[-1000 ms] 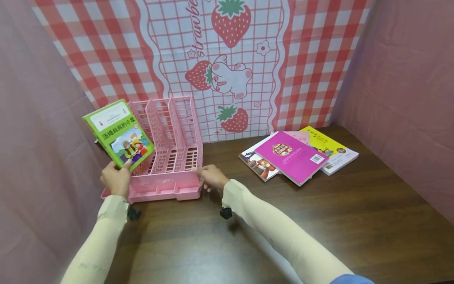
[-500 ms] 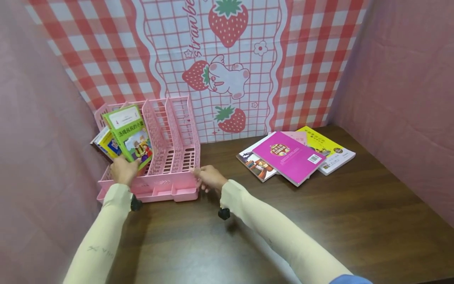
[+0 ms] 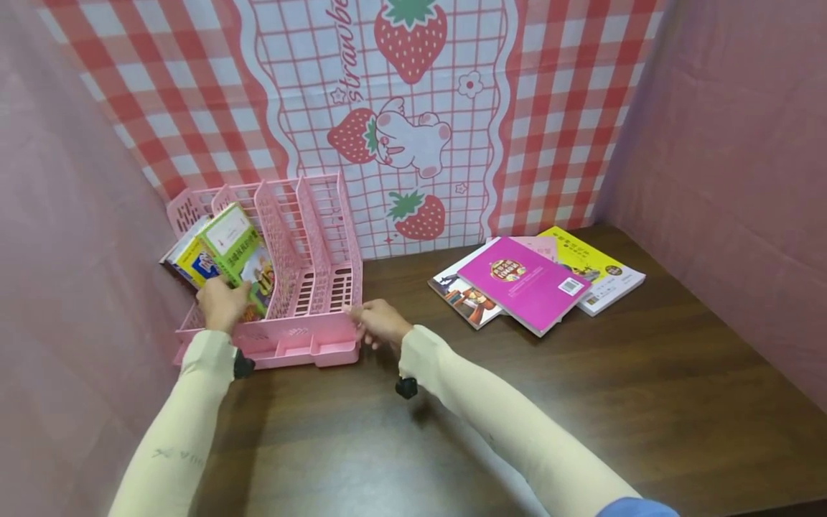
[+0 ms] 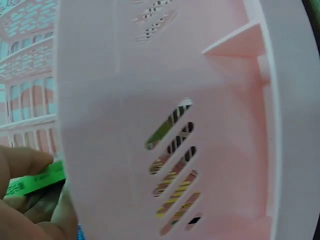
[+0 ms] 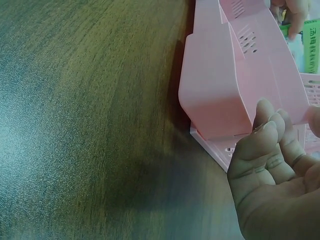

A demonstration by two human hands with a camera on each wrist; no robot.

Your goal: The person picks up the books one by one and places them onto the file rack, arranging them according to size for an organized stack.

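My left hand [image 3: 222,304] pinches a green book [image 3: 240,248] near its lower edge, its spine showing between thumb and fingers in the left wrist view. The book leans inside a slot of the pink desktop file rack [image 3: 298,332]. Left of it, another book [image 3: 194,260] with a yellow and blue cover tilts in the leftmost slot. At the rack's front right corner my right hand [image 3: 382,323] pinches the rim between thumb and fingers, as the right wrist view [image 5: 272,170] shows from close by.
On the table's right side lies a loose pile: a magenta book [image 3: 523,286] on top, a yellow and white book [image 3: 597,269] and a picture-covered book [image 3: 468,294] partly beneath. The wooden table [image 3: 362,438] meets a strawberry-print cloth [image 3: 413,129] behind and pink curtains at both sides.
My left hand has brought the green book right and then down into the rack, uncovering the yellow and blue book. The right hand keeps its hold on the rack's corner.
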